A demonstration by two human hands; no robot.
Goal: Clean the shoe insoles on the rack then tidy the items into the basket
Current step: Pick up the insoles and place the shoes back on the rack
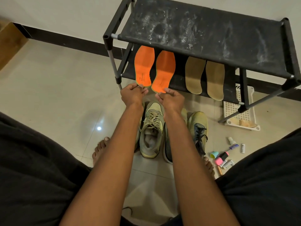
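Observation:
Two orange insoles lie side by side on the lower shelf of the black shoe rack [203, 36]. My left hand [132, 95] pinches the heel end of the left orange insole [144, 66]. My right hand [171, 99] pinches the heel end of the right orange insole [164, 70]. Two tan insoles [194, 75] [215, 79] rest on the same shelf to the right, untouched. A white lattice basket [232, 110] sits on the floor behind the rack's right leg.
Two worn yellow-green sneakers [152, 128] [197, 128] stand on the tiled floor under my forearms. Small items lie scattered at the right: a pink marker [221, 158], tubes, a small bottle [231, 141]. The rack's top shelf is dusty. My bare feet flank the shoes.

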